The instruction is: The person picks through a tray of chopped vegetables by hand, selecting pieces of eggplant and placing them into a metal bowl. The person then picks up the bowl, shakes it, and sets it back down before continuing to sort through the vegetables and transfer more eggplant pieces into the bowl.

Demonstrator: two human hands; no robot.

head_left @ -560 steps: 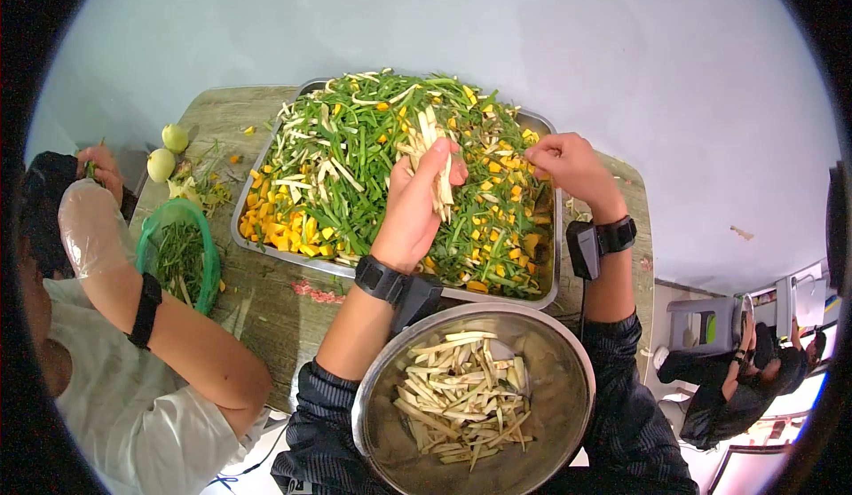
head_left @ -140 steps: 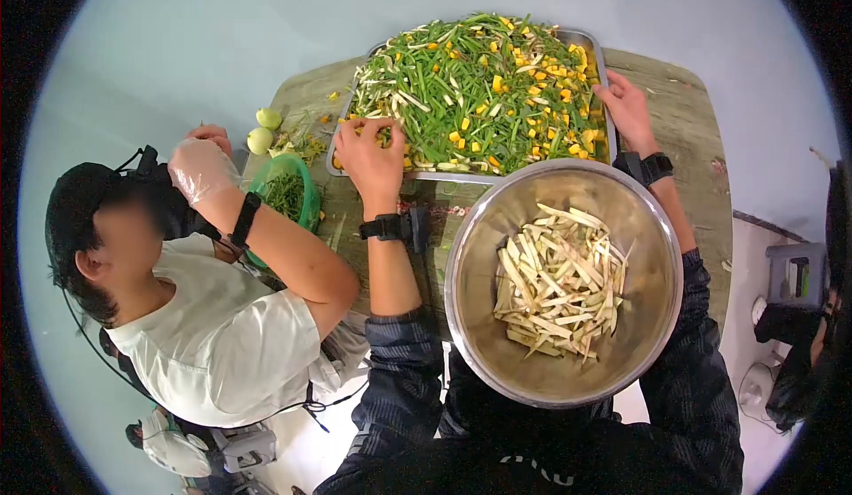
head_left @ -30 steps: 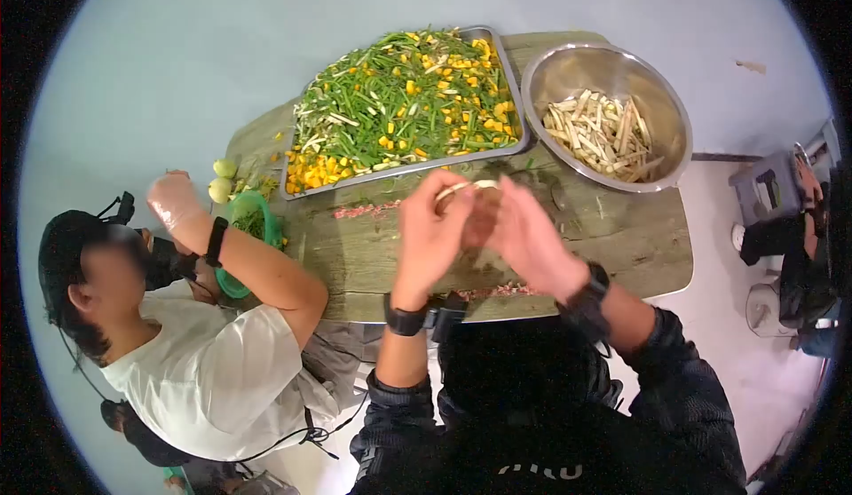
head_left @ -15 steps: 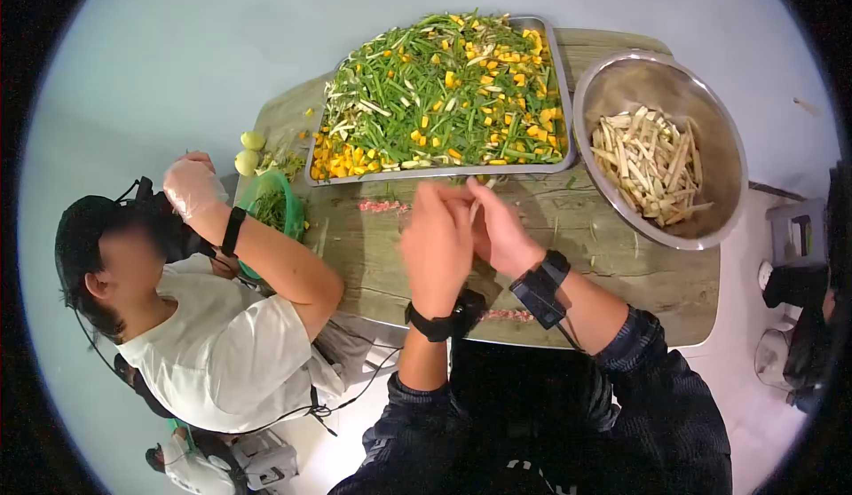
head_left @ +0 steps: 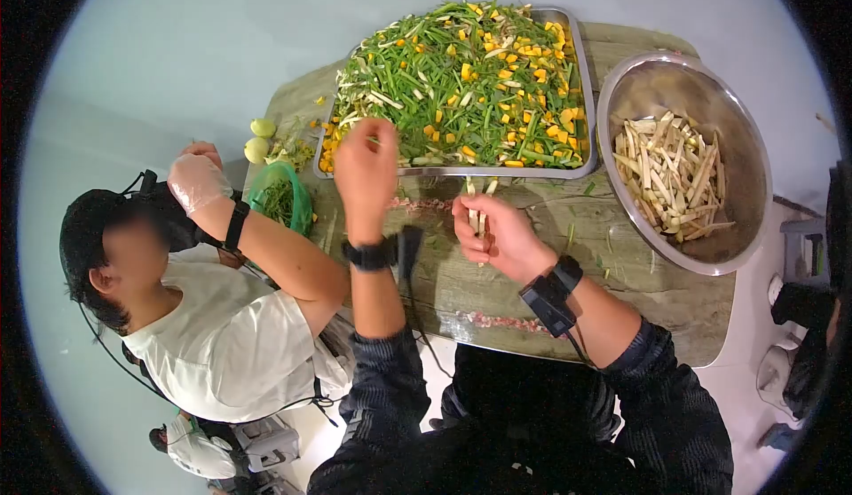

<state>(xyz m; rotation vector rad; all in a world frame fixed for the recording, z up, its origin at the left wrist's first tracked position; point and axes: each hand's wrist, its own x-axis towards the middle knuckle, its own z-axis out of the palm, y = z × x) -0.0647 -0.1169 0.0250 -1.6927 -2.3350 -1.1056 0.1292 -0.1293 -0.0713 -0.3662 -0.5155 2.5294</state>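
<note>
My left hand (head_left: 366,171) is raised over the front left edge of a metal tray (head_left: 497,173). Its fingers curl together, and what they pinch, if anything, I cannot make out. Heaped in the tray are cut green stems (head_left: 417,82), pale pieces and orange-yellow cubes (head_left: 532,51). Over the table in front of the tray, my right hand (head_left: 506,237) is closed round a few pale vegetable strips (head_left: 477,218), whose ends stick out past the fingers.
A large steel bowl (head_left: 753,220) of pale cut strips (head_left: 666,171) stands at the right. At left are a green basket (head_left: 303,198) with greens and two pale round vegetables (head_left: 257,149). A co-worker (head_left: 213,317) sits close at left, one gloved hand raised. Scraps lie on the wooden table (head_left: 657,308).
My hands, together half a second ago, are now apart. The left has gone up and left to the tray's edge; the right stays low with pale strips showing. The view has shifted slightly.
</note>
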